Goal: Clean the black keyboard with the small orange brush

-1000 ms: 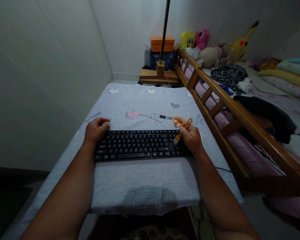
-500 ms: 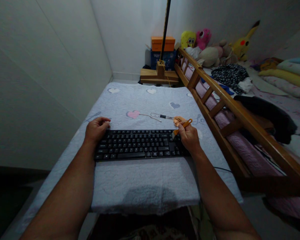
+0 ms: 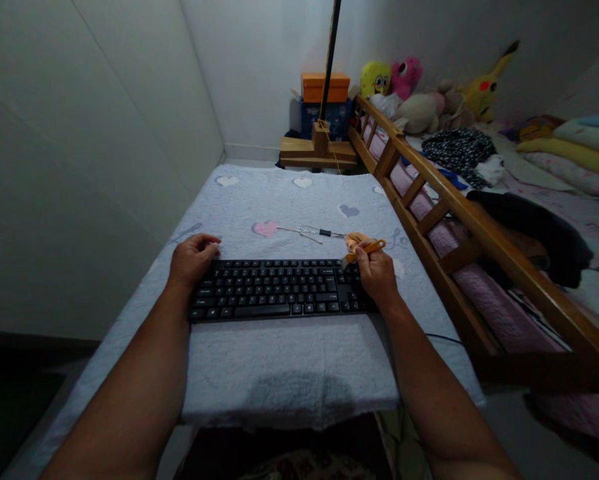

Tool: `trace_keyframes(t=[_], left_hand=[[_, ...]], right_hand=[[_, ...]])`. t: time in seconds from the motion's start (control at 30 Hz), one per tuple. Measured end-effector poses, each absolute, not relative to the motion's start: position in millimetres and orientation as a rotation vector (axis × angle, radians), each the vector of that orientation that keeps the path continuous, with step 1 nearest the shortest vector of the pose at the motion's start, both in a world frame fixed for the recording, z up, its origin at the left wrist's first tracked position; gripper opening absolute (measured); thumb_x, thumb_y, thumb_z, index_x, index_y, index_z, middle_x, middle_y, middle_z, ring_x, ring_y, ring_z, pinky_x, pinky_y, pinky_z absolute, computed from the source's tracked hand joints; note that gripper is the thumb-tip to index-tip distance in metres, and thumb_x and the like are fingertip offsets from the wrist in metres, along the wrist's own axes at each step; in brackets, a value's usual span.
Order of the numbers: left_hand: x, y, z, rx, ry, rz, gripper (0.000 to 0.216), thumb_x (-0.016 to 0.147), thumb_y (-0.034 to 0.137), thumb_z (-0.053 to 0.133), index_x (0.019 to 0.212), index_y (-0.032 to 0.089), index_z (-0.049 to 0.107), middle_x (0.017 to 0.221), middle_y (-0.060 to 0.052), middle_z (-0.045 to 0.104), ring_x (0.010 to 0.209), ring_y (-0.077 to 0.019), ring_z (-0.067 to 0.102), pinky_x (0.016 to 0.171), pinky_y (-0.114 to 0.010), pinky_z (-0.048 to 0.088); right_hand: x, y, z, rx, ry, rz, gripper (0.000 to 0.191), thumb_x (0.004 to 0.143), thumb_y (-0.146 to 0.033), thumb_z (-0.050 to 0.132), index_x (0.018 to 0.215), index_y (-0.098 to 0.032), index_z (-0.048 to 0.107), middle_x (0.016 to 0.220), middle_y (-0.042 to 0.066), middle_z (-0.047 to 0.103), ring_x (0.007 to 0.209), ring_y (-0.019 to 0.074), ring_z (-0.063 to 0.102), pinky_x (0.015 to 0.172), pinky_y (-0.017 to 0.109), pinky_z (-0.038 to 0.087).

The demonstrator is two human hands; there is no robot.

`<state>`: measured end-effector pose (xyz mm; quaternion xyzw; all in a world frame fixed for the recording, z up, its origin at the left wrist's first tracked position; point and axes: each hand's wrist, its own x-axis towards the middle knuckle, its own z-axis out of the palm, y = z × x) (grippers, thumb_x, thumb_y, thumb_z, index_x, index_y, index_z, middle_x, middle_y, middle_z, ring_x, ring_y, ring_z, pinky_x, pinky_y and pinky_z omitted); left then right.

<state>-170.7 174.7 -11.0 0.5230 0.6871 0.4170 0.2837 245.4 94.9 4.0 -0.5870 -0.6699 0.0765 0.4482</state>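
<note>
A black keyboard (image 3: 274,290) lies flat on the cloth-covered table. My left hand (image 3: 193,259) is closed at its far left corner, with the fingers curled and the heel of the hand against the keyboard's edge; the contact is partly hidden. Between thumb and fingers, my right hand (image 3: 378,272) grips a small yellow-orange brush (image 3: 374,247). The pale bristles point left and down onto the keys near the keyboard's far edge, right of its middle. My right hand covers part of the number keys. Just beyond that hand lies a crumpled orange cloth (image 3: 355,240).
A thin wire tool with a black grip (image 3: 325,233) lies beyond the keyboard, left of the orange cloth. A black cable (image 3: 444,338) runs off at the right. A wooden bed rail (image 3: 444,193) borders the table's right side. A wooden stand (image 3: 319,150) and boxes are behind.
The brush in my right hand has shifted slightly toward the keyboard's far edge and now lies flatter. My left hand and the keyboard have stayed in place.
</note>
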Motion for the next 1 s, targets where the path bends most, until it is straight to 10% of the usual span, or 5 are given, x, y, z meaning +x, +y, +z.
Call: trace_keyframes(t=[1.0], left_hand=[[-172.4,174.9,-12.3,1.431,1.832,1.127,0.022,0.070,0.037,0.066,0.084,0.022,0.074,0.070,-0.001,0.069,0.070,-0.0208,0.065,0.076,-0.033,0.052]], right_hand=[[239.1,88.2,22.2,-1.424,-1.562,0.247,0.029,0.105,-0.047,0.049,0.095,-0.025,0.065,0.087,0.007,0.077,0.097,0.0270,0.076,0.086,0.038,0.059]])
